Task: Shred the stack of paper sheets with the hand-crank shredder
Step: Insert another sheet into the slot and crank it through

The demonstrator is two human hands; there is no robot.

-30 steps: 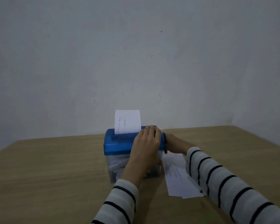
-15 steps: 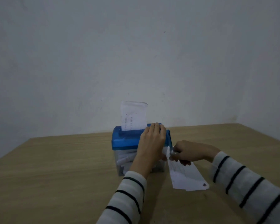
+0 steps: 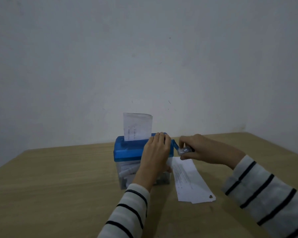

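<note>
At a light wooden table (image 3: 58, 169) set against a plain grey-white wall (image 3: 144, 57), I work a small hand-crank shredder with a blue plastic lid and a clear plastic bin (image 3: 127, 152). My left hand (image 3: 156, 152) lies over the right end of the blue lid, fingers straight and laid side by side across the top, palm pressing down on it. My right hand (image 3: 199, 149) is just beside the shredder's right side, where its fingers and thumb are curled round the clear knob of the blue crank handle (image 3: 183, 150) and pinch it; the crank arm slants from the lid's right end down to that knob. One white printed sheet of paper (image 3: 137, 126) stands upright in the slot on top of the lid, its lower edge inside the slot and its top right corner slightly bent. White shredded strips (image 3: 127, 170) lie piled inside the clear bin below the lid. The rest of the stack of white printed paper sheets (image 3: 191, 182) lies flat on the table just to the right of the bin, between my two forearms, its near right corner bearing a small dark mark. Both of my arms wear white sleeves with thin black stripes (image 3: 131, 212).
</note>
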